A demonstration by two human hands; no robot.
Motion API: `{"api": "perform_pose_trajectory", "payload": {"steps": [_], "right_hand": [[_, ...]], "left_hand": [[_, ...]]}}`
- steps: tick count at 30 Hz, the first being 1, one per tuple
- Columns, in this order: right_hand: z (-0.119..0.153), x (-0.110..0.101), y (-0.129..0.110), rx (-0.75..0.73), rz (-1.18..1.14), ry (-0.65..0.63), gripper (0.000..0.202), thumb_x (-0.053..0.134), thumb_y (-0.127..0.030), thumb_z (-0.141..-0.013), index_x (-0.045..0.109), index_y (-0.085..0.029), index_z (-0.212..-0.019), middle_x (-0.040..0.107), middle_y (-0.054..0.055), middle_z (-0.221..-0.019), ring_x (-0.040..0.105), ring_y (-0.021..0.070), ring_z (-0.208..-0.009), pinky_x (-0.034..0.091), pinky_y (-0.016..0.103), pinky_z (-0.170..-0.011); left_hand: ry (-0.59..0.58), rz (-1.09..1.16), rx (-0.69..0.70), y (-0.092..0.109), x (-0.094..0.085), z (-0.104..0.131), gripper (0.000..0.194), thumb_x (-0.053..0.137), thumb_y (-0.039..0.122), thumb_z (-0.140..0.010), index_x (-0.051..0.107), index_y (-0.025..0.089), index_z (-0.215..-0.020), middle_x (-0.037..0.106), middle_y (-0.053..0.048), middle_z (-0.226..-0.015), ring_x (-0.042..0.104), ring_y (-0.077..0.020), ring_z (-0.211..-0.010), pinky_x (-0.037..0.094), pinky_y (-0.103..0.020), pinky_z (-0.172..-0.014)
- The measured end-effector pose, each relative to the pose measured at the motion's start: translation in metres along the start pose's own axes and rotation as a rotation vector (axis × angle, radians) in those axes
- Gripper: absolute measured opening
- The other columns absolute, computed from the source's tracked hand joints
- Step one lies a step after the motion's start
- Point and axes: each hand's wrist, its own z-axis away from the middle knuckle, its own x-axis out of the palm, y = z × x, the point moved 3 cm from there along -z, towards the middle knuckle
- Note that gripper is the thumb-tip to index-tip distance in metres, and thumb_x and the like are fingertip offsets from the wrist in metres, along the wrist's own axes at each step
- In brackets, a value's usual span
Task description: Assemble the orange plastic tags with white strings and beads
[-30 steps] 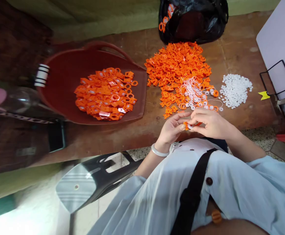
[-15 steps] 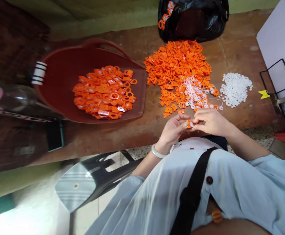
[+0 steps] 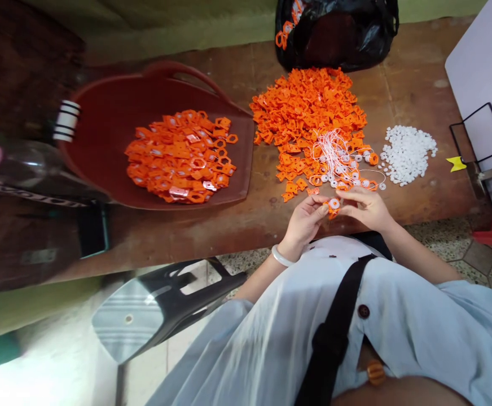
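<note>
Orange plastic piece with white round disc point(image 3: 333, 207) has turned, disc now more exposed. Left hand point(image 3: 306, 220) pinches it; right hand point(image 3: 367, 209) lies just beside, grip unclear.

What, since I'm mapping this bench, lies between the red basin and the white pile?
The head view shows a heap of orange pieces there, with a bundle of pale strings at its near right edge.

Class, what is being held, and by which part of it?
The left hand pinches an orange piece with a white disc by its left edge; whether the right hand grips it too cannot be told.
</note>
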Motion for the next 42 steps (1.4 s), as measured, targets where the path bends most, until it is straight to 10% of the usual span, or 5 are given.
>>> {"api": "perform_pose_trajectory", "payload": {"steps": [16, 24, 30, 35, 42], "right_hand": [[0.01, 0.037, 0.028, 0.288, -0.173, 0.002, 0.029, 0.072, -0.049, -0.077, 0.07, -0.021, -0.079, 0.072, 0.002, -0.077, 0.062, 0.0146, -0.067, 0.05, 0.028, -0.064], [-0.022, -0.09, 0.089, 0.407, 0.566, 0.304, 0.019, 0.058, -0.016, -0.083, 0.075, -0.013, -0.093, 0.074, 0.012, -0.099, 0.066, 0.0222, -0.092, 0.047, 0.035, -0.09], [-0.044, -0.109, 0.114, 0.513, 1.065, -0.07, 0.029, 0.049, -0.01, -0.082, 0.077, -0.01, -0.09, 0.072, 0.018, -0.097, 0.063, 0.0292, -0.096, 0.045, 0.038, -0.084], [-0.046, -0.077, 0.054, 0.258, 0.825, 0.153, 0.021, 0.057, -0.015, -0.081, 0.077, -0.014, -0.087, 0.074, 0.012, -0.086, 0.066, 0.0243, -0.081, 0.05, 0.037, -0.078], [-0.025, 0.007, -0.04, -0.329, 0.174, 0.036, 0.014, 0.061, -0.02, -0.089, 0.074, -0.024, -0.09, 0.076, 0.003, -0.087, 0.069, 0.0164, -0.081, 0.056, 0.033, -0.078]], "left_hand": [[0.1, -0.092, 0.107, -0.028, -0.022, 0.0, 0.044, 0.084, 0.039, -0.066, 0.056, 0.018, -0.092, 0.074, -0.003, -0.091, 0.07, -0.0126, -0.087, 0.052, -0.027, -0.085], [0.134, 0.098, -0.004, -0.03, -0.044, -0.007, 0.046, 0.088, 0.029, -0.062, 0.06, 0.018, -0.098, 0.074, -0.007, -0.107, 0.071, -0.0129, -0.088, 0.054, -0.023, -0.077], [0.09, 0.143, 0.036, -0.013, -0.023, -0.008, 0.046, 0.09, 0.03, -0.06, 0.063, 0.019, -0.096, 0.075, -0.005, -0.1, 0.071, -0.013, -0.086, 0.054, -0.023, -0.075], [0.063, 0.181, 0.04, -0.002, -0.01, -0.007, 0.048, 0.091, 0.031, -0.057, 0.065, 0.018, -0.095, 0.075, -0.005, -0.095, 0.07, -0.014, -0.082, 0.054, -0.023, -0.071], [0.09, 0.18, 0.074, 0.003, 0.0, -0.009, 0.035, 0.091, 0.029, -0.055, 0.069, 0.016, -0.079, 0.071, 0.001, -0.076, 0.065, -0.0096, -0.068, 0.052, -0.023, -0.068]]}}
